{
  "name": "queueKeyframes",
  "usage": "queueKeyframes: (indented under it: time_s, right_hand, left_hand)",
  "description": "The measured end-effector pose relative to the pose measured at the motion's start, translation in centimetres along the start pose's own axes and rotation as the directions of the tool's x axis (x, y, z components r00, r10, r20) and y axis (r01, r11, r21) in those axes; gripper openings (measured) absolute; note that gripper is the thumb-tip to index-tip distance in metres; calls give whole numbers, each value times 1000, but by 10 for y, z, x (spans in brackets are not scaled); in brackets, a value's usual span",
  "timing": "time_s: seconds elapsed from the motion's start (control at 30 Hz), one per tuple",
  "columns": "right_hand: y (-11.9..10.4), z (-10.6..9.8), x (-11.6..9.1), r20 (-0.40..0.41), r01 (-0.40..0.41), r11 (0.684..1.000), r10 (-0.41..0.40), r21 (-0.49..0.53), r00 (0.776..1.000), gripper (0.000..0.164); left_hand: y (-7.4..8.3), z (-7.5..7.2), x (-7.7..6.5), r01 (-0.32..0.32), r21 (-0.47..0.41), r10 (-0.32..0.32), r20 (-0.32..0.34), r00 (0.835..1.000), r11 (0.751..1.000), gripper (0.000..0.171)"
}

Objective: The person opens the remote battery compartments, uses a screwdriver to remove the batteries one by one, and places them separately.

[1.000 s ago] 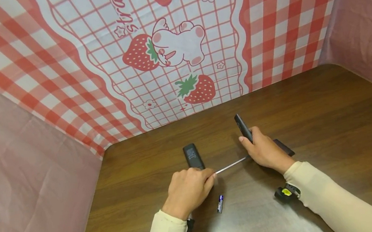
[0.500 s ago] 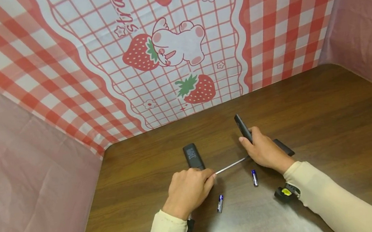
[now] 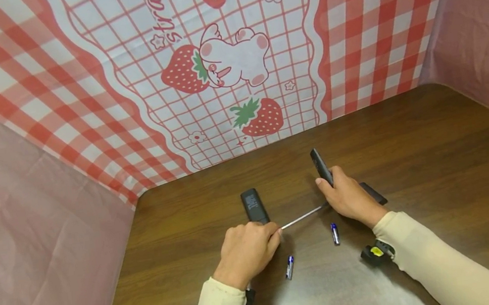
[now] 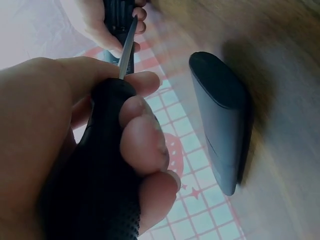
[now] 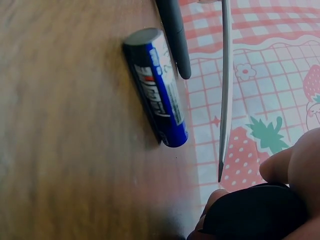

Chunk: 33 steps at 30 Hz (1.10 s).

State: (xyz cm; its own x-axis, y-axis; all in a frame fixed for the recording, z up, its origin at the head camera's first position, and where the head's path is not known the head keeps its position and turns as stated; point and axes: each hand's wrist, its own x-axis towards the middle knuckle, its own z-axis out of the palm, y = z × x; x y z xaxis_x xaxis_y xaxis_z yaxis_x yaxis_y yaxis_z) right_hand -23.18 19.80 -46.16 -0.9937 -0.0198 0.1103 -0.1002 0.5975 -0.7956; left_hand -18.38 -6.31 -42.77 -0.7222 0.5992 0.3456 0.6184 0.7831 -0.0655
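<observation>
My left hand [image 3: 249, 251] grips the black handle of a screwdriver [image 4: 95, 165]. Its bare metal shaft [image 3: 303, 216] runs across to my right hand [image 3: 350, 195], the tip overlapping the held thing in the left wrist view. My right hand holds a slim black remote control [image 3: 321, 167], tilted up, with an open ribbed bay [image 4: 119, 17] facing the screwdriver. One blue and silver battery [image 3: 335, 234] lies on the table just below the right hand, seen closely as a battery [image 5: 160, 90] in the right wrist view. A second battery [image 3: 289, 267] lies nearer the left hand.
Beyond the left hand lies a dark grey oblong device [image 3: 254, 204] with pale print on it. A flat black piece [image 3: 374, 193] sits behind the right wrist. A strawberry-print cloth [image 3: 233, 62] hangs along the back of the wooden table [image 3: 445, 148].
Between one second and half a second ago, a second battery came onto the table below the right hand. Since then the remote control has shifted slightly right; the left hand has hardly moved.
</observation>
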Motion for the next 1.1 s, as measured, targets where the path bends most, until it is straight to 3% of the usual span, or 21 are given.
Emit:
queueKeyframes:
  time_s: [0.27, 1.1]
  right_hand:
    - [0, -1, 1, -5, -13, 1000, 13, 13, 1000, 44]
    - [1, -2, 1, -1, -4, 999, 4, 43, 1000, 38]
  left_hand:
    - [-2, 1, -5, 19, 41, -17, -48, 999, 999, 23]
    - [-12, 7, -20, 99, 53, -96, -51, 994, 994, 29]
